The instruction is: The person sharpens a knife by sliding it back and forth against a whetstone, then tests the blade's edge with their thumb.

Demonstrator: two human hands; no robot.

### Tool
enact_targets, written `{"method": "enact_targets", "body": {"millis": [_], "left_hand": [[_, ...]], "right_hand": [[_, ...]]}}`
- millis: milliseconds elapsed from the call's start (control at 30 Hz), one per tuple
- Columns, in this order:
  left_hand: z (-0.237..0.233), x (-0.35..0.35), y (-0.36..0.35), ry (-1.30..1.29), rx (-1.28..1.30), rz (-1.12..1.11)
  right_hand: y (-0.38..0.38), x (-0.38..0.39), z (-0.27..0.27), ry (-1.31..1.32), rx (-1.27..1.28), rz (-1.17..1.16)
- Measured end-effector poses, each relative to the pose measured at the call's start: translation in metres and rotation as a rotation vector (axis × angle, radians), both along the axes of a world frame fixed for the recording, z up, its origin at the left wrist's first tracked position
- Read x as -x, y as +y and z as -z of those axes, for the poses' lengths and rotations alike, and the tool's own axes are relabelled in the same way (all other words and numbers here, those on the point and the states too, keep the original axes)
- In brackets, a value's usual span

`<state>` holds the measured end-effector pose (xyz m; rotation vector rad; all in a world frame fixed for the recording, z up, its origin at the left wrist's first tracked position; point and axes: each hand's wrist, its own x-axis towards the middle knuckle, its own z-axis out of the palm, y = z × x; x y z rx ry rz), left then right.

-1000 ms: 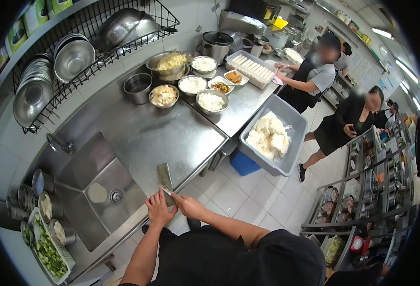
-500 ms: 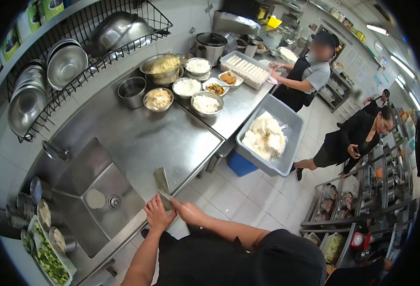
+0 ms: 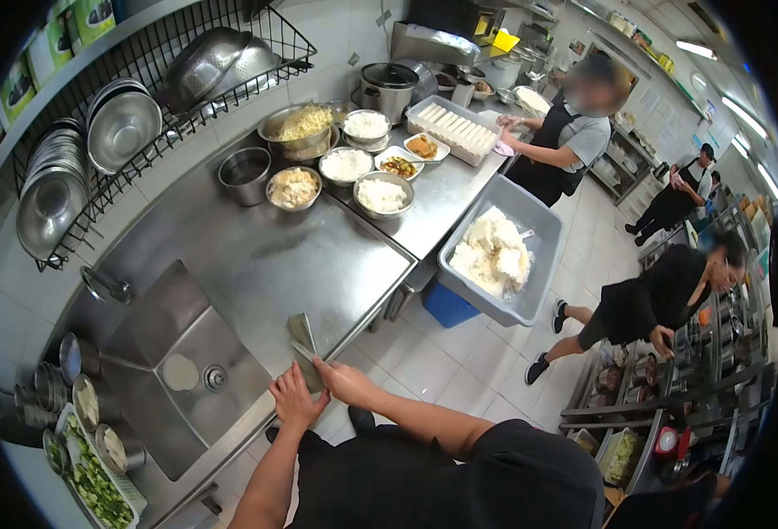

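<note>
A long grey-green slab, like a whetstone (image 3: pixel 300 327), lies at the front edge of the steel counter. A knife (image 3: pixel 304 350) with a narrow pale blade crosses it at a slant. The fingers of my right hand (image 3: pixel 345 384) are wrapped around the knife's handle end, index finger along it. My left hand (image 3: pixel 295 401) is beside the slab on the sink side, its fingers stretched out and the fingertips right at the slab and blade.
The sink (image 3: pixel 197 375) is on the left, greens in a white basket (image 3: pixel 129 485) beyond it. Filled bowls (image 3: pixel 385 194) stand at the back. A grey tub (image 3: pixel 539 256) of white food is right of the counter. A co-worker (image 3: pixel 552 132) stands behind it; another person (image 3: pixel 654 291) is by the shelves.
My hands and the knife have barely shifted along the slab. The person by the shelves has bent and reached toward them; farther back, another person has come into fuller view.
</note>
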<state>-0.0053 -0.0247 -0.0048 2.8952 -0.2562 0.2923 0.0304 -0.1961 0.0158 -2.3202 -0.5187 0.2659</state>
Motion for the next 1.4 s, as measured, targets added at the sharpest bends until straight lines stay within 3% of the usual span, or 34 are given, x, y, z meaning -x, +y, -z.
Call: {"method": "enact_targets", "body": {"millis": [167,267,333,400,433,467,500,533,567,600,733,933,1033,1400], "left_hand": [[-0.009,0.000,-0.004,0.010,0.118,-0.022],[-0.025,-0.001,-0.001,0.176,0.063,0.050],[-0.014,-0.002,0.002,0.186,0.063,0.053],[-0.009,-0.002,0.003,0.117,0.040,0.051],[-0.008,0.000,0.001,0.098,0.039,0.049],[-0.004,-0.001,0.002,0.059,0.066,0.038],[0.001,0.000,0.003,0.020,0.095,0.041],[0.001,0.003,0.001,0.040,0.116,-0.019],[-0.002,0.002,0.001,0.049,0.079,-0.010],[-0.001,0.004,0.004,0.058,0.041,0.016],[0.001,0.000,0.002,0.034,0.083,0.034],[-0.011,0.001,0.004,0.213,0.069,0.038],[-0.008,0.003,0.003,0.112,0.039,0.017],[-0.008,0.001,0.005,0.137,0.049,0.037]], "right_hand": [[-0.006,0.022,0.002,0.026,0.021,-0.036],[-0.009,0.004,0.014,0.138,0.087,-0.177],[-0.019,-0.010,-0.009,0.101,0.153,-0.225],[-0.019,-0.028,-0.109,-0.578,-0.026,-0.039],[-0.030,-0.040,-0.180,0.103,0.121,0.131],[-0.050,-0.043,-0.221,-0.227,-0.183,0.013],[-0.091,-0.050,-0.232,-0.386,-0.403,0.047],[-0.219,-0.072,-0.186,-1.216,-0.321,0.024],[-0.194,-0.049,-0.270,-1.136,-0.639,-0.147],[-0.172,-0.034,-0.319,-1.131,-0.849,-0.356],[-0.128,0.000,-0.401,-1.261,-0.989,-0.835],[-0.108,0.009,-0.419,-1.274,-0.941,-1.011],[-0.109,0.011,-0.422,-1.282,-0.928,-1.039],[-0.114,0.018,-0.432,-1.319,-0.888,-1.081]]}}
